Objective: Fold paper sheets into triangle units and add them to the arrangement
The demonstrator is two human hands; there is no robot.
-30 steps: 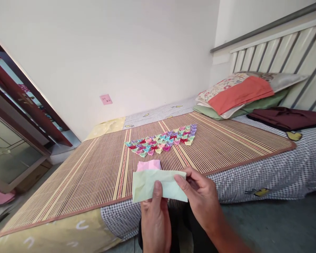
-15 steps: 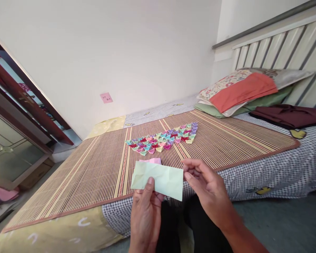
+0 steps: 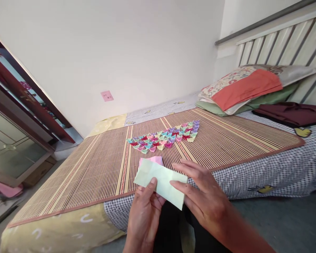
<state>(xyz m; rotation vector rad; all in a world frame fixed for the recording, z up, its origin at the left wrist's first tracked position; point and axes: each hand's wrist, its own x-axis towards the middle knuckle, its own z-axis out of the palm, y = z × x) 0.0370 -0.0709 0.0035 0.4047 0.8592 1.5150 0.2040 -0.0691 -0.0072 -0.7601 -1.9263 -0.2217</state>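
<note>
A pale green folded paper (image 3: 162,179) is held above the front edge of the bed. My left hand (image 3: 144,211) pinches its lower left part, thumb on top and fingers underneath. My right hand (image 3: 206,195) is closed on the paper's right end, thumb on its face and fingers at the far edge. Just behind the green paper lies some pink paper (image 3: 158,160), partly covered by it. Farther back on the striped mat (image 3: 102,168), several small folded paper pieces (image 3: 163,137) in many colours stand in slanting rows.
Pillows (image 3: 247,88) and a folded maroon cloth (image 3: 292,114) lie at the right by the white headboard (image 3: 281,45). A small pink note (image 3: 106,96) is on the wall. At the left is a doorway.
My right hand has moved left from beside the paper onto its right end and has taken hold of it. The paper has tilted, its right end lower. The view has shifted slightly.
</note>
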